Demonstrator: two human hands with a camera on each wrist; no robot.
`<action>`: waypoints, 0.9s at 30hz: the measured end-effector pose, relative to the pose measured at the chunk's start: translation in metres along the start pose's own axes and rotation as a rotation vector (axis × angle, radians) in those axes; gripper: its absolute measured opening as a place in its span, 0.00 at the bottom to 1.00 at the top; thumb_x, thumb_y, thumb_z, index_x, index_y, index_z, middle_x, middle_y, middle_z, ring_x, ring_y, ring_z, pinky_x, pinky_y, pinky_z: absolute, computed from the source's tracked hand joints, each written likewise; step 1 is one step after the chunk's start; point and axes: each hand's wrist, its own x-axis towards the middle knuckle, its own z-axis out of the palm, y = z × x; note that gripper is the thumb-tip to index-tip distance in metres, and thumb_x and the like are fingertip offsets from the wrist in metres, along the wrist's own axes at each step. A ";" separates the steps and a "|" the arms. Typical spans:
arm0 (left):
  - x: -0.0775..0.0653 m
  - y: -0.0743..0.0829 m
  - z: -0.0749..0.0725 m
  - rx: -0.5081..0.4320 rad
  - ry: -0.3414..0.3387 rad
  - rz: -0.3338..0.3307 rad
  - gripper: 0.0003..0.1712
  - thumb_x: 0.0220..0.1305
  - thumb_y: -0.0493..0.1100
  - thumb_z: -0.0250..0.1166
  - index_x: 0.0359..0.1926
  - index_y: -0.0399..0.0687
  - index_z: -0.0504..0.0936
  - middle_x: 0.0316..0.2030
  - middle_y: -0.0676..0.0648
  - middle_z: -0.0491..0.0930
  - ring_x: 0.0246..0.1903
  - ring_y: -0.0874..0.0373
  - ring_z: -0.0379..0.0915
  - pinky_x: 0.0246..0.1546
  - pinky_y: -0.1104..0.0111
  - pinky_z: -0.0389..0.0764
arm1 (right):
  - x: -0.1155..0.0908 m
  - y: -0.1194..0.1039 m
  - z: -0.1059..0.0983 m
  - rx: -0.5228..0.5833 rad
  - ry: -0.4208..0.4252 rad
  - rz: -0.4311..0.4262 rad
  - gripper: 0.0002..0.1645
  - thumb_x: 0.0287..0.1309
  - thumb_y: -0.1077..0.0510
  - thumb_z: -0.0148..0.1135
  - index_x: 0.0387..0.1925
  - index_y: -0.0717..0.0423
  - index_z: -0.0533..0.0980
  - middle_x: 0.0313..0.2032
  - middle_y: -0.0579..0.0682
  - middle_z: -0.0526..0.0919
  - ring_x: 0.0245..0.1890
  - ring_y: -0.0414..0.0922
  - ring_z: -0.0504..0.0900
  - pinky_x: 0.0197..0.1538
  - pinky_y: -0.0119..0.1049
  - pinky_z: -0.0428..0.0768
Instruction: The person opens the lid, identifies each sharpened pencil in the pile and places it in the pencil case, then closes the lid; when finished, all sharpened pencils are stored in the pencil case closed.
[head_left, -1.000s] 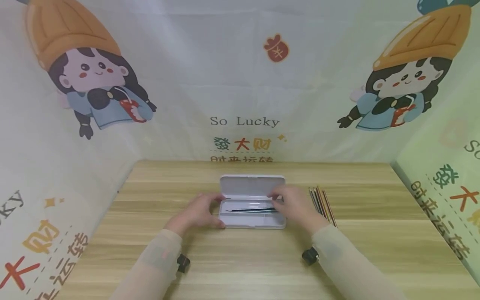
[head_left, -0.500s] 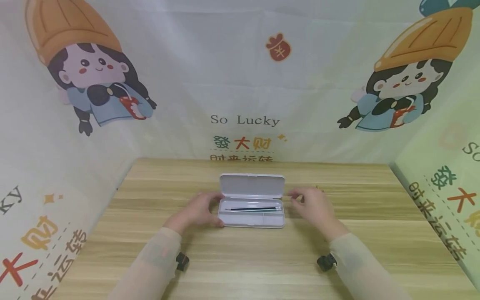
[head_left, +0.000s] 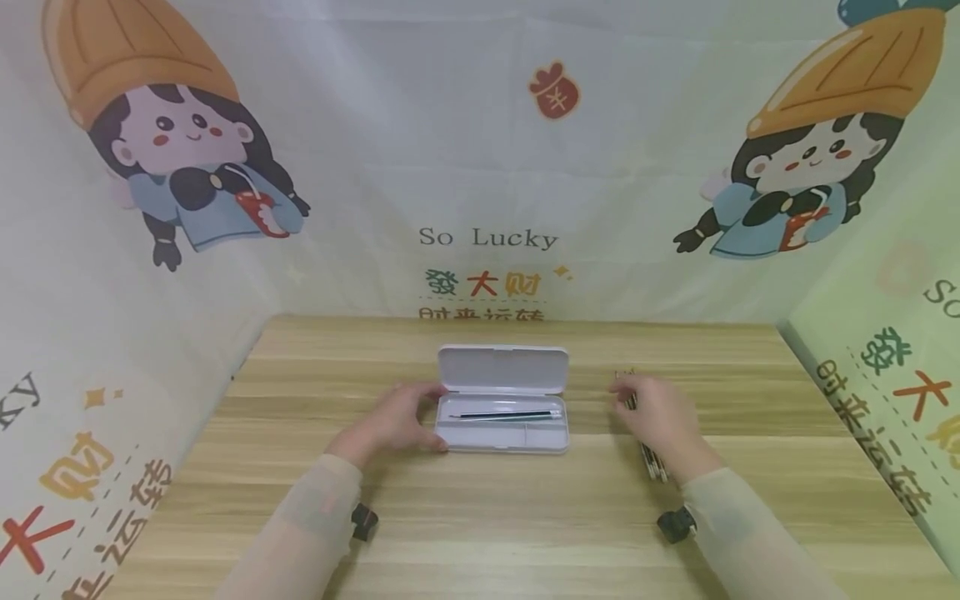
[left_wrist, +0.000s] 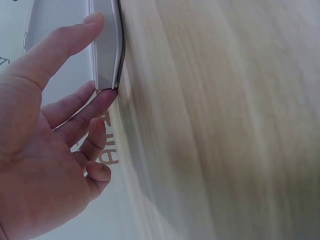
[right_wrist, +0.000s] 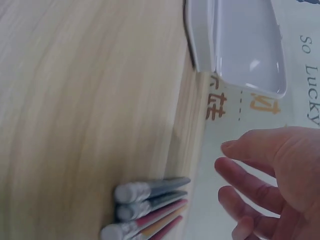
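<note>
A white pencil case (head_left: 487, 437) lies with its lid (head_left: 502, 370) raised at the middle of the table. Inside, dark and green pencils (head_left: 506, 415) stretch along the rear compartment. My left hand (head_left: 393, 418) grips the case's left end, thumb at the front corner and fingers at the back; the left wrist view shows the thumb (left_wrist: 75, 37) on its side. To the right of the case, my right hand (head_left: 660, 417) hovers over a bunch of loose pencils (head_left: 652, 463), partly hiding them. The right wrist view shows its fingers loosely bent, holding nothing, beyond the pencils' white eraser ends (right_wrist: 131, 192).
The wooden table (head_left: 480, 525) ends at a printed cloth backdrop (head_left: 360, 167) behind and at both sides. A small divider splits the front compartment of the case. Black wrist cameras (head_left: 677, 525) sit at both cuffs.
My right hand has let go of a pencil inside the case and moved right, over the loose pencils. The left hand keeps its grip on the case's left end.
</note>
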 end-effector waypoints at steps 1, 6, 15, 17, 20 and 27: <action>0.000 -0.001 0.000 0.002 0.002 0.000 0.50 0.41 0.46 0.85 0.67 0.43 0.76 0.63 0.40 0.80 0.65 0.41 0.71 0.72 0.46 0.68 | 0.000 0.002 0.000 -0.012 -0.004 0.009 0.15 0.59 0.60 0.69 0.48 0.54 0.86 0.41 0.52 0.91 0.24 0.41 0.77 0.20 0.34 0.72; 0.000 -0.002 0.000 0.000 0.001 0.002 0.50 0.40 0.46 0.85 0.68 0.44 0.76 0.64 0.40 0.79 0.66 0.41 0.71 0.73 0.46 0.67 | -0.001 0.008 -0.002 -0.072 -0.046 0.060 0.15 0.58 0.58 0.71 0.47 0.56 0.86 0.39 0.52 0.90 0.30 0.45 0.84 0.25 0.37 0.78; 0.000 0.000 0.001 -0.001 0.000 -0.009 0.50 0.40 0.46 0.86 0.67 0.44 0.76 0.64 0.40 0.79 0.66 0.40 0.70 0.73 0.45 0.67 | -0.005 0.014 -0.003 -0.107 -0.114 0.093 0.14 0.59 0.57 0.72 0.47 0.54 0.86 0.41 0.52 0.90 0.32 0.46 0.86 0.23 0.37 0.78; 0.000 0.001 0.000 -0.002 0.001 -0.010 0.50 0.40 0.47 0.86 0.67 0.44 0.76 0.64 0.40 0.79 0.66 0.40 0.70 0.73 0.45 0.66 | -0.005 0.014 -0.002 -0.108 -0.119 0.100 0.15 0.59 0.57 0.71 0.48 0.53 0.86 0.41 0.52 0.90 0.32 0.46 0.85 0.22 0.36 0.77; 0.000 0.001 0.000 0.004 0.002 -0.011 0.50 0.41 0.47 0.85 0.68 0.44 0.76 0.64 0.40 0.79 0.67 0.40 0.70 0.73 0.44 0.66 | -0.006 0.014 -0.002 -0.106 -0.125 0.110 0.15 0.59 0.58 0.71 0.48 0.53 0.86 0.42 0.53 0.90 0.30 0.45 0.85 0.21 0.36 0.76; -0.001 0.001 0.000 0.009 -0.004 -0.011 0.50 0.41 0.48 0.86 0.68 0.45 0.76 0.65 0.40 0.78 0.67 0.40 0.70 0.73 0.44 0.65 | -0.004 0.015 0.002 -0.099 -0.111 0.102 0.16 0.58 0.58 0.71 0.48 0.54 0.86 0.41 0.53 0.90 0.29 0.45 0.83 0.21 0.36 0.77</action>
